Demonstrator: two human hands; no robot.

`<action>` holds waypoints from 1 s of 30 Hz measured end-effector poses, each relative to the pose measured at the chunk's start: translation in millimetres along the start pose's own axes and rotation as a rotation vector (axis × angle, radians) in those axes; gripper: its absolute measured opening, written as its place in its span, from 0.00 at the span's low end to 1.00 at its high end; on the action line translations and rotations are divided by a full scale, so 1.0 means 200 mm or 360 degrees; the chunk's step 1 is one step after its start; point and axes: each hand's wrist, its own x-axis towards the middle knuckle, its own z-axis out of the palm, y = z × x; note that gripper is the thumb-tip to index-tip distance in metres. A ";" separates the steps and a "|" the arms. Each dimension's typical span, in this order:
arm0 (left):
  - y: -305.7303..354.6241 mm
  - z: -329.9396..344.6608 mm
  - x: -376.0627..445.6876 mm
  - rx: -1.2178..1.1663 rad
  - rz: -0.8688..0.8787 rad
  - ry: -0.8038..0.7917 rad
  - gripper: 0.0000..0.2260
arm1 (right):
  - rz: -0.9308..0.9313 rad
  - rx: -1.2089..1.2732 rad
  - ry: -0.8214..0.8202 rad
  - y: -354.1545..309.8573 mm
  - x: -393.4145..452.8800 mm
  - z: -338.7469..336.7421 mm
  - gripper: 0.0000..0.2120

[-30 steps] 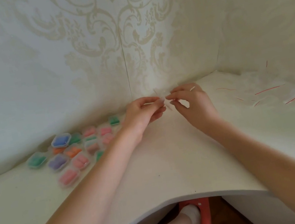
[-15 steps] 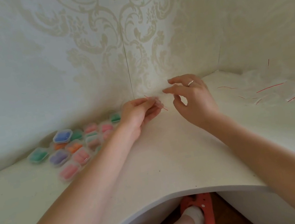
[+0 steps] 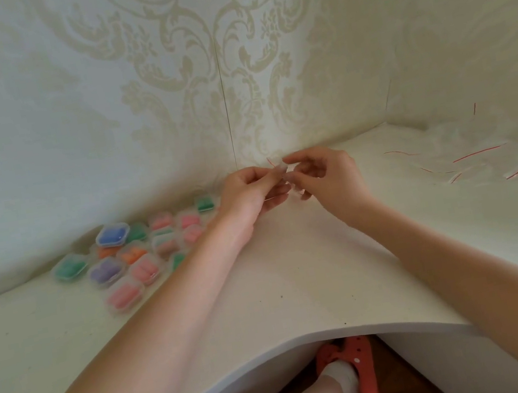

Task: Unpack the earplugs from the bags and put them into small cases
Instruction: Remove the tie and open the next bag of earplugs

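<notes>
Right now both of your hands meet above the back of the white table (image 3: 286,281), close to the wall corner: your left hand (image 3: 247,195) and your right hand (image 3: 326,174) each pinch the same small clear bag (image 3: 283,174) with a red strip, held up off the surface between the fingertips. What is inside the bag is too blurred to tell. To your left, the filled small cases (image 3: 132,250) sit clustered near the wall, just beside your left forearm, so there is little room on that side. To your right, a loose pile of empty bags (image 3: 499,154) lies well apart from your hands. Between the two forearms the tabletop lies open down to the curved front edge, where a foot in a red shoe (image 3: 354,373) shows below. Half a second ago your right hand was lifted away with fingers spread and only the left held the bag; now the right has closed back onto it.
</notes>
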 end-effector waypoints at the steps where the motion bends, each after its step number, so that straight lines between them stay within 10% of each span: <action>1: 0.00 0.00 0.00 0.0022 0.0028 -0.0003 0.07 | 0.0044 0.0026 0.0011 0.00 0.00 -0.01 0.06; 13: -0.01 0.07 -0.07 0.1145 0.0787 -0.0031 0.14 | -0.0201 -0.0432 -0.0127 -0.02 -0.04 0.05 0.13; 30: 0.01 0.05 -0.04 0.1711 0.0764 -0.0073 0.18 | -0.0194 -0.0737 0.0172 0.03 0.00 0.00 0.08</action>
